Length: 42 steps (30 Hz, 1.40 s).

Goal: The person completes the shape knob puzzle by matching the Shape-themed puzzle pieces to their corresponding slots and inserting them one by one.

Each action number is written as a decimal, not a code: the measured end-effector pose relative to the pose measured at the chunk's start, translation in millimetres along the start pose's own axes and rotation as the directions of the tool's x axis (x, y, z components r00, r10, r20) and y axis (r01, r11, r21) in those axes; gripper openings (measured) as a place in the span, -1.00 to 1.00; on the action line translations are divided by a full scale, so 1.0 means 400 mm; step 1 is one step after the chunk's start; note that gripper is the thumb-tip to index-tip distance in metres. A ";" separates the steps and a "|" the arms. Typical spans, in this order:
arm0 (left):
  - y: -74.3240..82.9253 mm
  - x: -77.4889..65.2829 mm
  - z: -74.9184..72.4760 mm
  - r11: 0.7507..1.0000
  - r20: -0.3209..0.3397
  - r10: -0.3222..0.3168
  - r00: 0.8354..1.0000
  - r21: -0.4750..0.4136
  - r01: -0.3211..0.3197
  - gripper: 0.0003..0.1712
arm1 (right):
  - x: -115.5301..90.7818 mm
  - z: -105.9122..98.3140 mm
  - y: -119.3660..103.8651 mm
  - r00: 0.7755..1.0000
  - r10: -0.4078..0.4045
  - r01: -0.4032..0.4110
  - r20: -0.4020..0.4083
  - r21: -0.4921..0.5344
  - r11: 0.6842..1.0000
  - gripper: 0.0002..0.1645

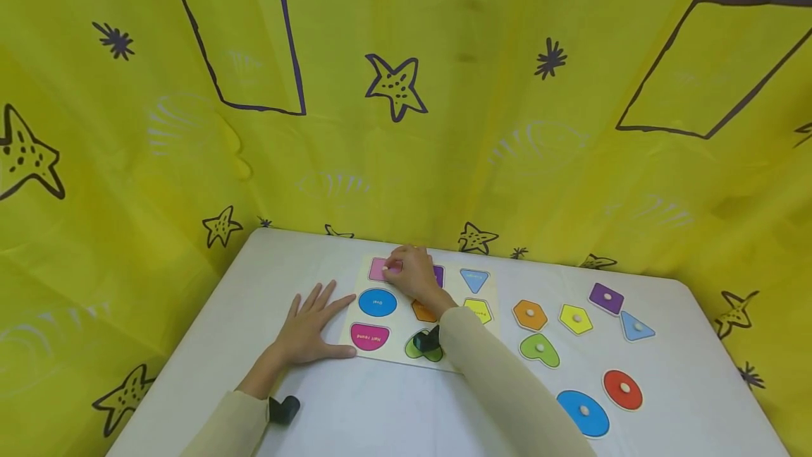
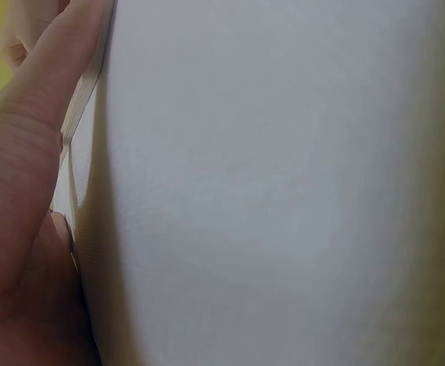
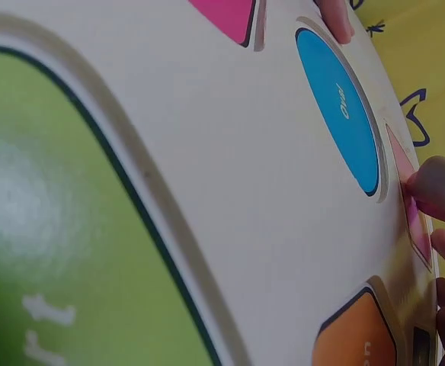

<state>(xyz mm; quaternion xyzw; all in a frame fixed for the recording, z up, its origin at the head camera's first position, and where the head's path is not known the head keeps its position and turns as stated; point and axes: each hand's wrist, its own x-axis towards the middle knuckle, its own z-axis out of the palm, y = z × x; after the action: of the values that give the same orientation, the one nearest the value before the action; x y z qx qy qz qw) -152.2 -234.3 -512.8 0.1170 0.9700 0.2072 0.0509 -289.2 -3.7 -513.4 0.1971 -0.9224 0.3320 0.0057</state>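
Observation:
A white shape-puzzle board lies on the table, with coloured, labelled recesses such as the blue oval and the green heart. At its far left corner, my right hand pinches the small knob of a pink four-sided puzzle piece. The right wrist view shows the thumb and finger at this piece, low over the board. Flat on the table with fingers spread, my left hand has its thumb and index fingertips right at the board's left edge. The right forearm hides part of the board.
Loose knobbed pieces lie right of the board: an orange hexagon, yellow pentagon, purple rectangle, light-blue triangle, green heart, red circle and blue oval. A yellow patterned curtain hangs behind the white table.

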 end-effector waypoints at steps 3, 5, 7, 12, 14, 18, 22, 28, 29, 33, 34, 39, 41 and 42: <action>0.002 0.000 0.000 1.000 0.000 0.000 1.000 -0.002 0.000 0.16 | -0.003 -0.003 -0.001 1.000 -0.016 0.016 -0.003 -0.006 1.000 -0.87; -0.001 0.001 0.003 1.000 0.001 -0.001 1.000 0.001 0.001 0.16 | -0.004 -0.003 0.000 1.000 -0.020 0.020 -0.002 -0.010 1.000 -0.87; -0.002 0.001 0.005 1.000 0.002 -0.003 1.000 0.007 0.003 0.17 | -0.004 -0.002 0.001 1.000 -0.014 0.015 0.004 -0.014 1.000 -0.86; -0.001 0.000 0.006 1.000 -0.002 -0.004 1.000 0.004 0.004 0.17 | -0.007 -0.002 0.000 1.000 0.001 -0.001 0.010 -0.011 1.000 -0.86; 0.001 -0.001 0.007 1.000 -0.003 -0.003 1.000 -0.002 0.003 0.17 | -0.009 -0.003 0.000 1.000 0.006 -0.006 0.009 -0.012 1.000 -0.86; 0.002 0.001 0.014 1.000 0.002 0.000 1.000 0.000 0.000 0.18 | -0.012 -0.008 0.001 1.000 0.008 -0.007 0.021 -0.018 1.000 -0.85; 0.000 0.003 0.018 1.000 0.008 0.002 1.000 -0.009 -0.002 0.19 | -0.018 -0.023 0.000 0.998 -0.017 0.018 0.063 -0.015 1.000 -0.73; -0.010 0.001 0.021 1.000 0.002 -0.004 1.000 0.001 0.004 0.20 | -0.027 -0.066 -0.008 0.991 -0.066 0.063 0.117 0.027 0.998 -0.59; -0.012 0.001 0.023 1.000 -0.002 -0.004 1.000 0.005 0.004 0.20 | -0.030 -0.076 -0.009 0.991 -0.067 0.063 0.120 0.036 0.997 -0.58; -0.017 0.001 0.025 1.000 -0.018 -0.001 1.000 -0.006 0.001 0.20 | -0.041 -0.120 -0.004 0.990 -0.082 0.074 0.114 0.075 0.994 -0.58; -0.017 0.001 0.025 1.000 -0.019 -0.001 1.000 -0.007 0.001 0.20 | -0.044 -0.133 0.000 0.990 -0.085 0.075 0.115 0.088 0.993 -0.58; -0.016 0.003 0.025 1.000 -0.021 0.002 1.000 -0.005 -0.002 0.19 | -0.067 -0.199 0.026 0.986 -0.118 0.106 0.119 0.097 0.990 -0.56; -0.017 0.003 0.026 1.000 -0.020 0.005 1.000 -0.009 -0.006 0.19 | -0.077 -0.225 0.041 0.985 -0.135 0.126 0.107 0.089 0.988 -0.57; -0.017 0.003 0.026 1.000 -0.020 0.007 1.000 -0.012 -0.007 0.19 | -0.083 -0.237 0.049 0.985 -0.143 0.135 0.099 0.081 0.988 -0.57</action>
<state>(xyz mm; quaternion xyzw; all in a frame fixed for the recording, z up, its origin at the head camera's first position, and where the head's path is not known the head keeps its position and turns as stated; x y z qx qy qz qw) -153.4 -235.9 -525.0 0.1179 0.9687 0.2144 0.0415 -277.4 80.3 -456.1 0.2781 -0.8925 0.3540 -0.0267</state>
